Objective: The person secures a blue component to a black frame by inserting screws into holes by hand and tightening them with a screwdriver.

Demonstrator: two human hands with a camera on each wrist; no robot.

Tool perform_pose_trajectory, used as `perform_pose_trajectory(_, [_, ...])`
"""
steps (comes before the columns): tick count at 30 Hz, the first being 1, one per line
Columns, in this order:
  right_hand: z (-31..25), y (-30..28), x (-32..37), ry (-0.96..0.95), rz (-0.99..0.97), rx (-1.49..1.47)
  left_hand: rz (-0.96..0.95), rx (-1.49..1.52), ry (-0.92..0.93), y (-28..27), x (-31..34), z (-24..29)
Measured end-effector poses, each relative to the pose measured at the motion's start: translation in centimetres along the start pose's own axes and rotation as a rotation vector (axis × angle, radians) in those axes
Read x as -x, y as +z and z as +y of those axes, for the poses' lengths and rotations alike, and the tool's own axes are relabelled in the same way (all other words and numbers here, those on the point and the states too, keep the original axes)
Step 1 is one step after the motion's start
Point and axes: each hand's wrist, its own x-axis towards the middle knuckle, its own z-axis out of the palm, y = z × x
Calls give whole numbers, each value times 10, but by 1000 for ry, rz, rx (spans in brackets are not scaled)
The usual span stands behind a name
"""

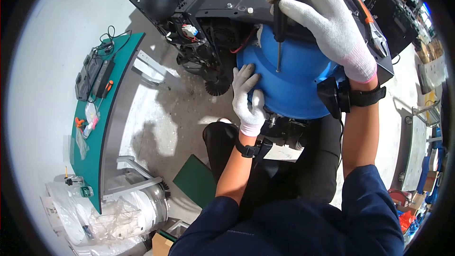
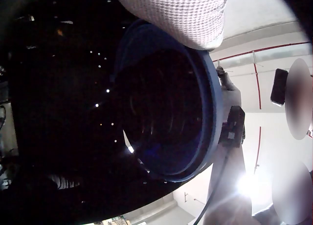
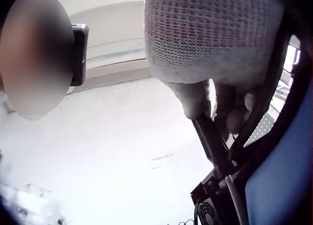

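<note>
In the head view my gloved right hand (image 1: 322,23) grips the black handle of a screwdriver (image 1: 279,28). Its metal shaft points down, with the tip over the blue round tub-like part (image 1: 294,87) of a black machine (image 1: 222,0). The right wrist view shows gloved fingers around the screwdriver's handle (image 3: 209,139). My gloved left hand (image 1: 248,102) rests at the near left edge of the blue part, fingers mostly straight. From the left wrist, the blue part (image 2: 210,103) looks dark inside, and only the glove's cuff area shows above it.
An orange-handled tool with a metal head (image 1: 367,16) lies on the machine's right side. A round brush (image 1: 217,86) sits low at its left. Further left stands a green-topped table (image 1: 90,156) with a black device, cables and an orange-handled screwdriver. A wheeled cart (image 1: 410,147) is at right.
</note>
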Motion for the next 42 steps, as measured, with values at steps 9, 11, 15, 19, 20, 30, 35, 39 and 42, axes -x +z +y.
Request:
perform_pose_trajectory(9, [17,3,-3,42,13,-78,4,-11,-10,0,0,1])
perform_pose_trajectory(11, [16,3,-4,102,11,-53,1,-13,-16,0,0,1])
perform_pose_trajectory(15, [19,2,-3,90,25,-168,-3,-9,-19,0,1,1])
perform_pose_trajectory(19, [9,6,-1,150,115,-223,-15,8,-31,0,0,1])
perform_pose_trajectory(20, [8,5,0,150,117,-223,-17,10,-37,0,0,2])
perform_pose_trajectory(30, [11,4,-2,9,74,-107,-11,7,-25,-1,2,-1])
perform_pose_trajectory(35, [3,1,0,-56,70,116,-15,11,-40,-1,1,1])
perform_pose_trajectory(39, [18,4,-2,-30,103,-93,-19,3,-48,-2,0,3])
perform_pose_trajectory(42, [7,-1,1,-41,85,-86,-12,4,-33,-1,0,2])
